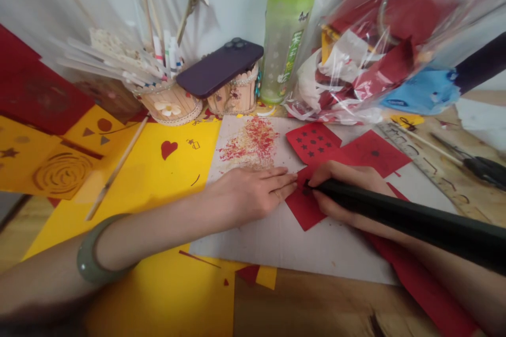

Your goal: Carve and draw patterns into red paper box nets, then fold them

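My left hand [251,195] lies with its fingers stretched out, their tips at the left edge of a small red paper square [304,213]. My right hand [348,184] is closed round a long black pen-like tool [395,210], whose tip meets the red square; its exact kind I cannot tell. Behind my hands lies a red paper piece with star-shaped marks [312,142]. Another red piece with a dark central pattern [375,152] is to its right. All of these rest on a pale board [253,245].
Red and tan crumbs [253,142] lie on the board, beside yellow paper [185,168]. Behind stand a green bottle [286,37], stick-covered pots [169,102] with a dark phone [221,66] on top, and a clear plastic bag [356,79]. Scissors [482,166] and a ruler [430,168] lie right.
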Available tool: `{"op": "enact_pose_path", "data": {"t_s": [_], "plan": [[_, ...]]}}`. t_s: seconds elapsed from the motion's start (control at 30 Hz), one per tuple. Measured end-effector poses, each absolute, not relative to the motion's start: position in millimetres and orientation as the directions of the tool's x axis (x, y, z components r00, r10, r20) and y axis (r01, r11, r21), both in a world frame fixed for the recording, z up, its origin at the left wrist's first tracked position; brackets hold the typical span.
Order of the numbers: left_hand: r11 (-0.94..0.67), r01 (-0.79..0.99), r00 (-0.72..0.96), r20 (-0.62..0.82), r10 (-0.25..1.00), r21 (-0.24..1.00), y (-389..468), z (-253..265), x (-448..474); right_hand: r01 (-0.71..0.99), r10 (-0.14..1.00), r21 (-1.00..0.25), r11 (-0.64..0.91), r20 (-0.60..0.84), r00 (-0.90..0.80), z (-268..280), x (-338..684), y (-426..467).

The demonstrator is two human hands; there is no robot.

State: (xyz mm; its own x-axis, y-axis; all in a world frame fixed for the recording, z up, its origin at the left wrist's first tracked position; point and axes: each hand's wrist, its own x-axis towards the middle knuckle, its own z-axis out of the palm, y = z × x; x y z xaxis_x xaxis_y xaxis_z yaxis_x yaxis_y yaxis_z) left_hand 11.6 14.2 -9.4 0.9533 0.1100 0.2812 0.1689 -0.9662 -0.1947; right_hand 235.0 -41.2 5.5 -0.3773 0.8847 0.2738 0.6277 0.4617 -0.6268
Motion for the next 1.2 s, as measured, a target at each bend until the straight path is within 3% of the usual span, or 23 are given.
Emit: {"op": "enact_pose_path", "data": {"t_s": [0.23, 0.4, 0.53, 0.67, 0.9, 1.2], "plan": [[-0.97, 0.186, 0.928, 0.352, 0.121, -0.159, 8.2, -7.6, 13.1, 0.669, 0.954, -0.698, 0.254, 0.297, -0.052, 27.4, 247.8, -39.8], [-0.984, 0.159, 0.925, 0.361, 0.12, -0.08, -3.4, -4.9, 14.3, 0.638, 0.975, -0.738, 0.221, 0.179, -0.131, 52.0, 245.6, -54.5], [-0.99, 0.095, 0.917, 0.397, 0.045, -0.108, -17.1, 0.2, 15.6, 0.584, 0.986, -0.798, 0.149, 0.075, -0.148, 45.5, 235.6, -71.3], [-0.967, 0.158, 0.871, 0.49, 0.04, -0.202, -35.8, -0.7, 16.6, 0.515, 0.982, -0.84, 0.17, 0.104, -0.155, 25.6, 230.3, -79.3], [-0.929, 0.21, 0.884, 0.465, 0.047, -0.305, -47.6, -2.0, 16.8, 0.555, 0.982, -0.822, 0.124, 0.021, -0.188, 23.7, 217.9, -76.2], [-0.934, 0.235, 0.882, 0.463, 0.089, -0.268, -44.4, 0.3, 15.1, 0.622, 0.969, -0.753, 0.214, 0.085, -0.23, 10.9, 217.2, -71.5]]}}
